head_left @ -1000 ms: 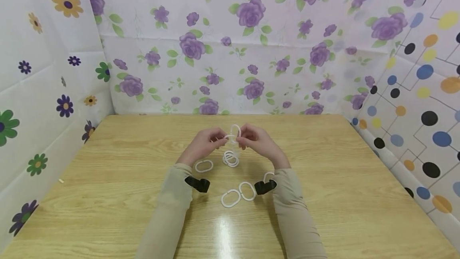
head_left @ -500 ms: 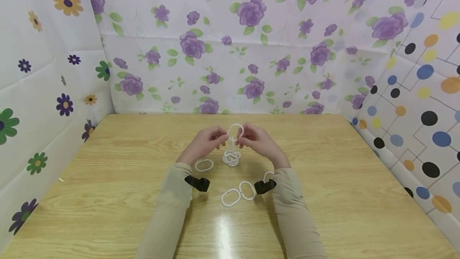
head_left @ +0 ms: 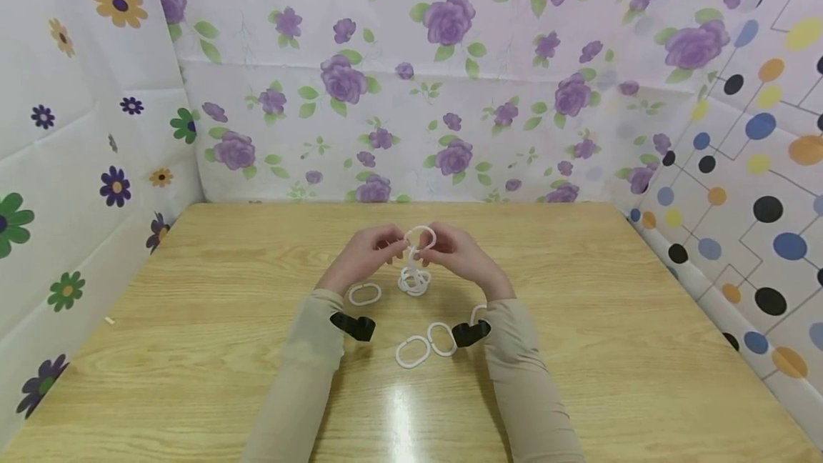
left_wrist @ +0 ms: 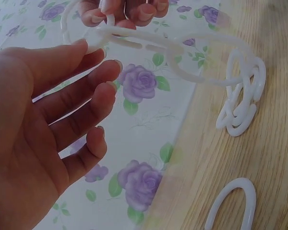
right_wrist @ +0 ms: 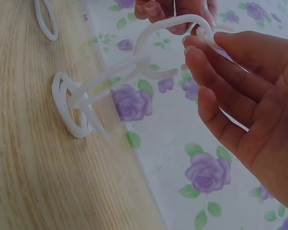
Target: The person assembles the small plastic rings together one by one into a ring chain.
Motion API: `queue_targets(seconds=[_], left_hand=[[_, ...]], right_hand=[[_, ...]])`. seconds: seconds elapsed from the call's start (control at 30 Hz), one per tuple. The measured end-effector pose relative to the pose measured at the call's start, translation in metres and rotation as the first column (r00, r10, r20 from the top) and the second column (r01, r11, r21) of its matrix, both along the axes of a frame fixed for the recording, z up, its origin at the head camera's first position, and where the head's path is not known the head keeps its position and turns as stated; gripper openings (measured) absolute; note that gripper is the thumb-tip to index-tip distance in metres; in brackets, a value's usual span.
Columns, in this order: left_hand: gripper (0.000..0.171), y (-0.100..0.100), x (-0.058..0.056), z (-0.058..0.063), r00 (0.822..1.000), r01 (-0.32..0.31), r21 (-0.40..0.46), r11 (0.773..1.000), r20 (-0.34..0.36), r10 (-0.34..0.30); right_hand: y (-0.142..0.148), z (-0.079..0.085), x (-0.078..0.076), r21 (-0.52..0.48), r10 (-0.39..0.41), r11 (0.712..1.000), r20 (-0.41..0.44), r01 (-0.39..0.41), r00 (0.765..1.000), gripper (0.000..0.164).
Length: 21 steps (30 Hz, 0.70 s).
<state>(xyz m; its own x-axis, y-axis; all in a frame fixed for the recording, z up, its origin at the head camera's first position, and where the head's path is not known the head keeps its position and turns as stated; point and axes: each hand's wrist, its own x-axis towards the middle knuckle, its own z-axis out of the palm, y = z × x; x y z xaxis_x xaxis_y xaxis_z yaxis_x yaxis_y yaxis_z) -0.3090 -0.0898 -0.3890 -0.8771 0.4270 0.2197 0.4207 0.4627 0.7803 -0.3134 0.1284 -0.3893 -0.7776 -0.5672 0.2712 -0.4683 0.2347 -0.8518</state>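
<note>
My left hand pinches a white plastic chain link between thumb and forefinger, raised over the table. Opposite it, my right hand pinches at the top of a chain of similar links; its fingertips are close to the left hand's. In the right wrist view, a link with a gap in its side runs from the right fingertips. From it the white chain hangs down to a small heap of links on the table. The fingertips partly hide where the upper links meet.
One loose oval link lies beside my left wrist. Nearer me are two more links, one right beside the other. Another link is partly hidden by my right wrist. Patterned sheets stand around the wooden table.
The raised link has turned and dipped slightly between my fingers, and the hanging chain has shifted a little. The right hand has edged left; the left has hardly moved.
</note>
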Motion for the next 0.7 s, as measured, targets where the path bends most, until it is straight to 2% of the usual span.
queue_targets(seconds=[0.17, 0.27, 0.47, 0.57, 0.63, 0.7], left_hand=[[0.021, -0.0005, 0.0005, 0.0012, 0.999, -0.027, 0.013, 1.000, -0.020, 0.027], [0.021, -0.0021, 0.0000, 0.0011, 0.997, -0.064, 0.024, 0.998, -0.038, 0.065], [0.021, -0.0064, -0.0012, 0.0008, 0.985, -0.163, 0.056, 0.985, -0.057, 0.166], [0.023, -0.0081, -0.0018, 0.0008, 0.974, -0.211, 0.090, 0.973, -0.063, 0.217], [0.023, -0.0088, -0.0020, 0.0011, 0.965, -0.244, 0.131, 0.961, -0.061, 0.254], [0.022, -0.0093, -0.0023, 0.0018, 0.955, -0.275, 0.184, 0.944, -0.058, 0.290]], right_hand=[[0.0000, -0.0024, -0.0015, 0.009, 0.010, 1.000, 0.034, -0.010, 0.999, 0.007], [0.0001, -0.0034, -0.0025, 0.028, -0.003, 1.000, 0.032, 0.003, 0.999, 0.011], [0.0004, -0.0031, -0.0018, 0.155, -0.069, 0.986, 0.011, 0.067, 0.998, 0.023], [0.0008, -0.0030, -0.0018, 0.234, -0.093, 0.968, 0.018, 0.086, 0.996, 0.022], [0.0010, -0.0026, -0.0014, 0.300, -0.069, 0.952, 0.037, 0.054, 0.997, 0.021], [-0.0004, -0.0021, -0.0012, 0.369, -0.005, 0.929, 0.063, -0.018, 0.998, 0.020]])
